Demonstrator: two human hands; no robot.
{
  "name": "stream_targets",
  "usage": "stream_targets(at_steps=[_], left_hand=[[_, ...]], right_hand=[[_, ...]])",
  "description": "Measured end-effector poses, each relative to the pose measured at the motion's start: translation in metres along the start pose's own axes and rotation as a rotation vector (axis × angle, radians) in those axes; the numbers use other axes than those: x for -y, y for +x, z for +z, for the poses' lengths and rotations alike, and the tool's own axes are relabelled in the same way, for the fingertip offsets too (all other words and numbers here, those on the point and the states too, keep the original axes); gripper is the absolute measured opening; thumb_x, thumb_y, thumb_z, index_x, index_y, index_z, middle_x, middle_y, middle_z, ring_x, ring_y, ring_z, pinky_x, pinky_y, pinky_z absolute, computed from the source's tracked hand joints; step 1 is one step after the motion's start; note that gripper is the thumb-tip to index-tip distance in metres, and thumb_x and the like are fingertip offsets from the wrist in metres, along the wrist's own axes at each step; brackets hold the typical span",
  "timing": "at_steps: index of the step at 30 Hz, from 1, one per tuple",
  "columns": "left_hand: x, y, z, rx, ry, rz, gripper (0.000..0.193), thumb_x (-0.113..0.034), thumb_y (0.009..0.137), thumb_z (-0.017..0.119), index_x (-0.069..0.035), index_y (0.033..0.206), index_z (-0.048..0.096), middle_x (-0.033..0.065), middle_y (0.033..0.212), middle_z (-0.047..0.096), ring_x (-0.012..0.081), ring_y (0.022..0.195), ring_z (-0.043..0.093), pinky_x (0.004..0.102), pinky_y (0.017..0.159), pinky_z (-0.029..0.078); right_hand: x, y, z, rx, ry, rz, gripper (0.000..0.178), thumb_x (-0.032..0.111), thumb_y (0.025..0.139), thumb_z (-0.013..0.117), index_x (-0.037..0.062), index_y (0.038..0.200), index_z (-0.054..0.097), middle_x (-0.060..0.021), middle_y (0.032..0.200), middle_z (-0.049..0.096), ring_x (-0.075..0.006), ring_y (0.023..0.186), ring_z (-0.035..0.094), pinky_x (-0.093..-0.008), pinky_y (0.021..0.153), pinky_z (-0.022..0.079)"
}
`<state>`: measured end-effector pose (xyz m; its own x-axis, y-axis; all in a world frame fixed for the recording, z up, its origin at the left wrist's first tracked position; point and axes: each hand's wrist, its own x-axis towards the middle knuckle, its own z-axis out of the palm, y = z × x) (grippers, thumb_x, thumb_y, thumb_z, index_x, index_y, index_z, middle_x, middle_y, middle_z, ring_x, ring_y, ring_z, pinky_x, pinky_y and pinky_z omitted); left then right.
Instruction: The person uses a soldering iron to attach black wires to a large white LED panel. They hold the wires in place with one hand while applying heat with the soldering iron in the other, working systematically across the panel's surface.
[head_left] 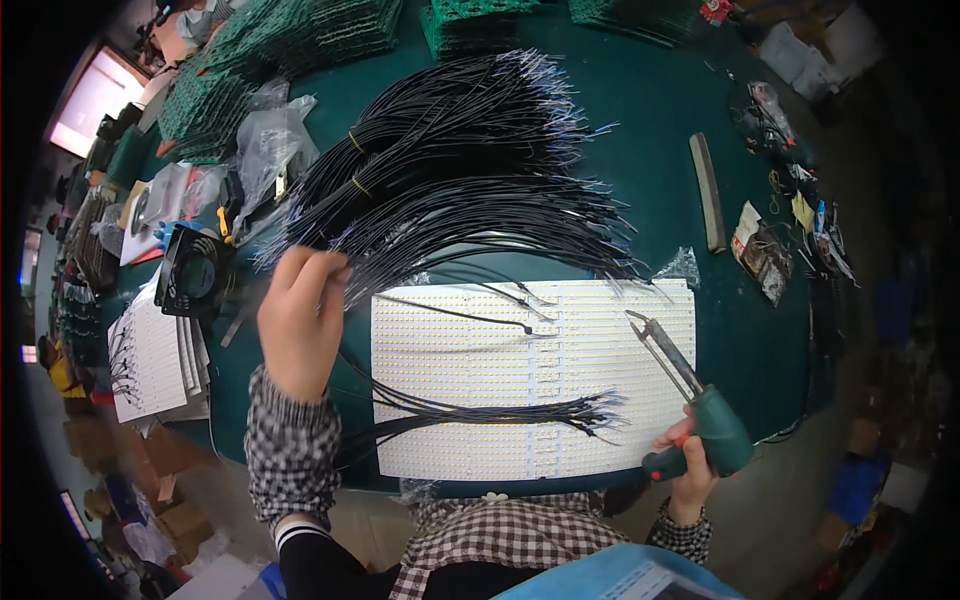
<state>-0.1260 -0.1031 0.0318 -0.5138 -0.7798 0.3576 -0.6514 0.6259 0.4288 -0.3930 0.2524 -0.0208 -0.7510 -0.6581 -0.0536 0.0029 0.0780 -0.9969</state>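
My left hand (300,320) is raised over the left edge of a white panel of light strips (480,440), its fingers pinched on thin black wires (440,412) that trail across the panel to stripped ends at the right. My right hand (690,470) grips the green handle of a soldering gun (700,410), whose metal tip points up-left over the panel's right part. A big fanned bundle of black wires (470,170), tied with yellow bands, lies on the green table just beyond the panel. One loose black wire (460,314) rests on the panel's upper part.
Stacks of green circuit boards (290,50) line the table's far side. A small black fan (192,270) and a pile of white strip panels (150,365) sit at the left. Plastic bags (270,140), a narrow grey bar (706,190) and small clutter (765,250) lie around.
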Motion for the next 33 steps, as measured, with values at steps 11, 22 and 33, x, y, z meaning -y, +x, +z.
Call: stream_targets(at_steps=[11,22,33], left_hand=[[0.035,-0.016,0.021,0.445,0.337,0.107,0.067,0.013,0.076,0.060,-0.003,0.141,0.055,0.0183,0.150,0.048,0.0403,0.110,0.065,0.0429,0.090,0.057],[-0.084,-0.045,0.042,0.615,-0.420,0.241,0.024,-0.005,0.084,0.071,-0.003,0.107,0.066,0.0150,0.102,0.065,0.0361,0.091,0.067,0.0433,0.080,0.055],[-0.085,-0.072,0.081,0.670,-0.347,0.228,0.016,-0.009,0.090,0.069,-0.008,0.105,0.065,0.0137,0.094,0.061,0.0358,0.081,0.065,0.0453,0.070,0.054]], right_hand=[[-0.002,-0.002,-0.007,-0.052,0.002,-0.030,0.056,0.036,0.099,0.062,-0.0137,0.125,0.054,-0.0125,0.083,0.064,-0.0211,0.069,0.065,-0.0334,0.065,0.055],[-0.003,-0.002,0.000,-0.039,0.073,0.016,0.058,0.035,0.099,0.062,-0.0151,0.127,0.052,-0.0150,0.088,0.066,-0.0225,0.070,0.066,-0.0335,0.070,0.056],[-0.005,-0.004,-0.008,-0.043,0.092,0.028,0.054,0.032,0.098,0.064,-0.0125,0.126,0.054,-0.0135,0.086,0.065,-0.0231,0.073,0.066,-0.0359,0.070,0.058]])
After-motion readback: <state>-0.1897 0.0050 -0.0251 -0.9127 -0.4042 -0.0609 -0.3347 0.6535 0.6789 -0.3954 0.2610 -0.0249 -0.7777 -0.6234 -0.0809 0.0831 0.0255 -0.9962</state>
